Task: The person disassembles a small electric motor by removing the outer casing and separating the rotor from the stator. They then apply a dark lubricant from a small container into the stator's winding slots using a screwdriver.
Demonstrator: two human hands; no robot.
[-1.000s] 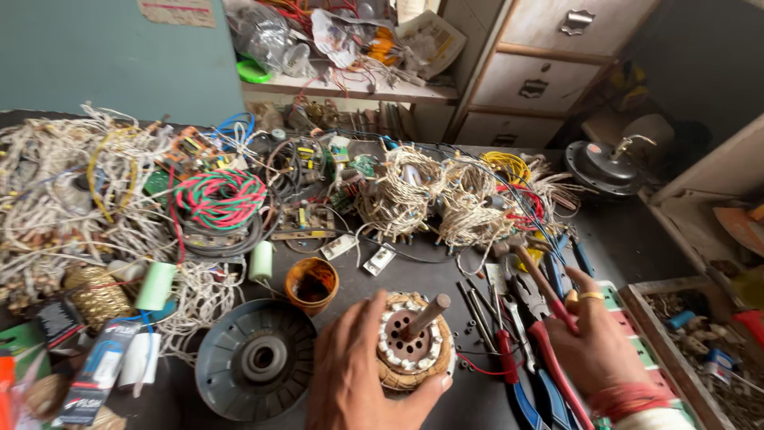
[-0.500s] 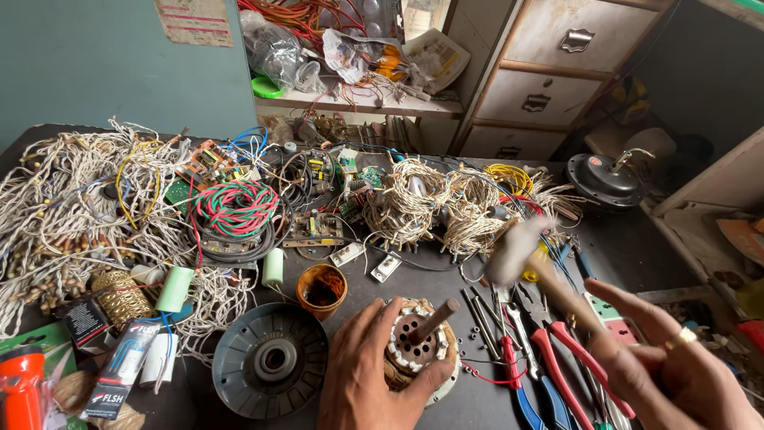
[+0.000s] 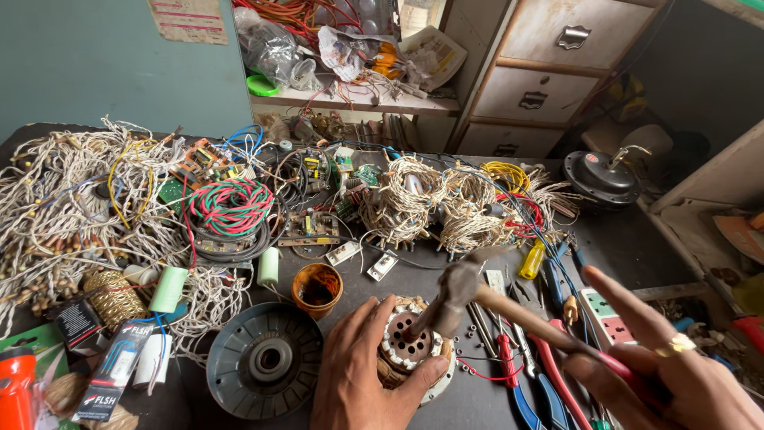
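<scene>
My left hand (image 3: 360, 376) grips a round motor stator (image 3: 412, 347) with copper windings, holding it flat on the dark worktable (image 3: 434, 279). A short rod stands tilted in the stator's centre hole. My right hand (image 3: 676, 381), with a ring on one finger, holds the wooden handle of a hammer (image 3: 469, 288). The blurred metal hammer head sits right at the top of that rod, above the stator. Whether head and rod touch is unclear.
A grey motor cover (image 3: 261, 368) lies left of the stator, an orange cup (image 3: 317, 288) behind it. Pliers and screwdrivers (image 3: 532, 374) lie to the right. Tangled wire coils (image 3: 231, 209), circuit boards and white wire bundles (image 3: 79, 199) fill the table's back and left. Drawers (image 3: 549, 72) stand behind.
The right hand lifted the hammer up off the tools, then swung its head down to the rod in the stator. The left hand kept holding the stator.
</scene>
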